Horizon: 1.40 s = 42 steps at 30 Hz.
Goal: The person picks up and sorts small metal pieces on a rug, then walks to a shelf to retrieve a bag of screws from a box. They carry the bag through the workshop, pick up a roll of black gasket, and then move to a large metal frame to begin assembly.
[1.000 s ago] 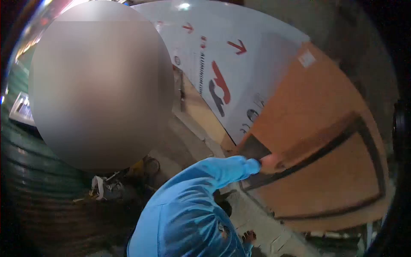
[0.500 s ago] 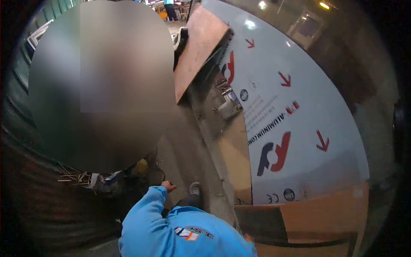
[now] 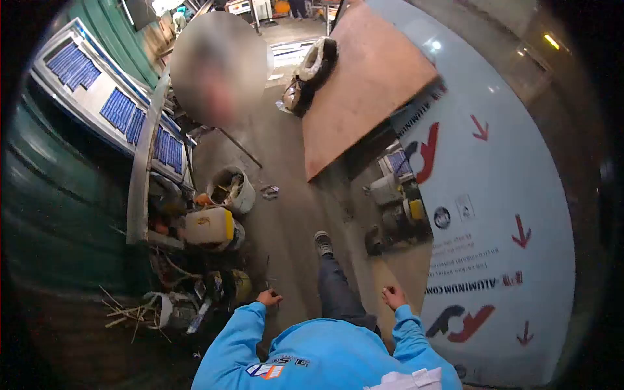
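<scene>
My left hand (image 3: 270, 298) is in front of my body with its fingers curled in. Whether a small thing is inside it I cannot make out. My right hand (image 3: 393, 298) is also closed, beside the edge of a large aluminium composite sheet (image 3: 500, 169) printed with red arrows and lettering; any small thing in its fingers is hidden. Neither hand visibly touches the sheet. Ahead of my right hand, a plain brown board (image 3: 370, 84) overlaps the sheet.
Left of the walkway stand an open bucket (image 3: 237, 192), a yellow-capped container (image 3: 209, 226) and a bin of thin sticks (image 3: 172, 311). A tyre-like ring (image 3: 318, 62) leans by the board. Another person (image 3: 221, 71), blurred, is ahead. Framed panels (image 3: 120, 107) line the left wall.
My view has shifted along the walkway, and the other person appears farther off. My right hand has come into clear view. The buckets on the left are now visible.
</scene>
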Available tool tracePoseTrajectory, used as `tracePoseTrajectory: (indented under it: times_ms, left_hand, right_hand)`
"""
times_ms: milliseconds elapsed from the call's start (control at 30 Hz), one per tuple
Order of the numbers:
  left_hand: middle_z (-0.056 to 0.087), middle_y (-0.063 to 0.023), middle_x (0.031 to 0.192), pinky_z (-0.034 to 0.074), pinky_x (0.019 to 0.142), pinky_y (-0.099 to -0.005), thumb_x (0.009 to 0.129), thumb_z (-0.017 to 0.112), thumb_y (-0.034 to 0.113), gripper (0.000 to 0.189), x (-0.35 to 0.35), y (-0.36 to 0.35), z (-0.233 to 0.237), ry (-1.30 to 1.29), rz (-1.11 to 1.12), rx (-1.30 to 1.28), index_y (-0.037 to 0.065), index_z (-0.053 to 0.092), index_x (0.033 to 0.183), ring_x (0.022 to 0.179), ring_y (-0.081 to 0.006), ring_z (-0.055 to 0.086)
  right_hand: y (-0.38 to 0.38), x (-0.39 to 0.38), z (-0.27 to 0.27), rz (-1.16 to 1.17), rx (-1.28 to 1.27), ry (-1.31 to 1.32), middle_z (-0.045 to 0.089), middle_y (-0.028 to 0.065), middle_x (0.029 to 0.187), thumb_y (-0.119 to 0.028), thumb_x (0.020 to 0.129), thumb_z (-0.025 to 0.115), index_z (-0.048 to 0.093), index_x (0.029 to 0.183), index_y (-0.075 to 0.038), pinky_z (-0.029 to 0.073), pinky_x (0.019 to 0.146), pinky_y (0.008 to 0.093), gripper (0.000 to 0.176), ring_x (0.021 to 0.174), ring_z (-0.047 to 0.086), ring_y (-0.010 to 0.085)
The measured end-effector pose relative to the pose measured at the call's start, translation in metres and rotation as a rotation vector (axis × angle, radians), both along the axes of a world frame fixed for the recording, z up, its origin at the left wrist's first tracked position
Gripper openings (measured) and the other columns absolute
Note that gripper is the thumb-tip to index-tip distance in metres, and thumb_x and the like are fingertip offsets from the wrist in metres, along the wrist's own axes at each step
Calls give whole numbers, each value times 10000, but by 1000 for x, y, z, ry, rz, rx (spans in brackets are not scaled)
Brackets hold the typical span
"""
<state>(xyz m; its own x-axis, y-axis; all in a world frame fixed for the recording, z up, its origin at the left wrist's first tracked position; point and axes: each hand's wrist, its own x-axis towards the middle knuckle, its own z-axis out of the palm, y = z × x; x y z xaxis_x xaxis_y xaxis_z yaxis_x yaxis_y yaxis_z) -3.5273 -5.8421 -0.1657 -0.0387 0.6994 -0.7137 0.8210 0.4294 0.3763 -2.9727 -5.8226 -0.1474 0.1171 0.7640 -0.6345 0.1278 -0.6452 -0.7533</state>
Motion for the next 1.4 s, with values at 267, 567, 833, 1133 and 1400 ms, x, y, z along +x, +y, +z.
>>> tracePoseTrajectory:
  times_ms: [267,567,833,1133,1400]
  left_hand:
    - [728,-187,1082,545,904,-424,826,733,512,593,-93,217,69,-106,389,-54,10,703,1139,1022,-339,693]
    - [736,-182,1010,574,778,-413,837,730,473,544,-217,441,25,-227,590,6,12,706,1125,846,-295,720]
    - [739,-190,966,570,772,-410,838,755,376,457,-381,704,18,-326,810,-88,-36,716,1031,853,-284,724]
    - [690,-119,850,543,606,-363,927,693,226,266,-504,1069,58,-425,560,198,-26,637,993,699,-209,649]
    - [706,-123,795,528,594,-472,873,714,400,390,-594,1307,11,-452,207,-140,36,686,1011,738,-263,677]
  right_hand:
    - [289,-71,-3,145,-157,-213,690,111,923,-296,906,737,651,1083,-15,548,684,382,342,759,665,205]
    - [743,-221,54,458,476,-225,677,77,944,-241,950,686,613,1122,4,531,697,323,308,813,628,155]
    - [965,-395,162,530,239,-452,608,208,1267,-406,920,699,464,1394,15,544,888,413,676,1052,653,289]
    - [1239,-448,134,156,285,-592,554,242,1359,-436,894,711,460,1382,-10,470,1035,464,694,1213,579,360]
    - [1474,-508,96,-51,345,-398,641,228,1246,-335,849,725,578,1294,13,486,1003,479,584,1148,616,351]
